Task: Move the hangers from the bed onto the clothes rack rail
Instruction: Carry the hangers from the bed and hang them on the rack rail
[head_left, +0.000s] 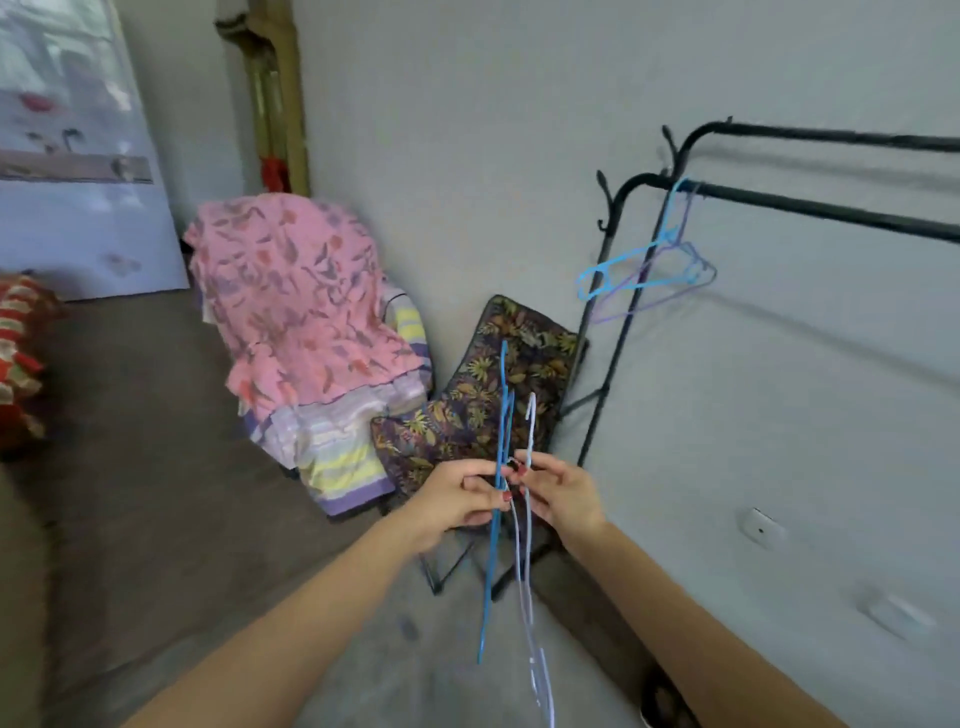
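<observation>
From the head camera I see both of my hands raised in front of me with a small bunch of hangers seen edge-on between them. My left hand (457, 499) has its fingers curled and pinching the blue hanger (498, 499) at about mid-height, while my right hand (558, 493) pinches the white hanger (529, 519) just beside it with thumb and forefinger, the other fingers loosely spread. I judge I am pulling one hanger free of the bunch so it can go up alone. The rack rail (810, 205) stands up and to the right, well apart from my hands, and two hangers (644, 270), one blue and one purple, hang on it near its left end. To do this well, I would separate the hooks fully before lifting, so they do not snag, turn the hook toward the rail, and set it just beside those two. The bed itself I cannot pick out for certain here.
</observation>
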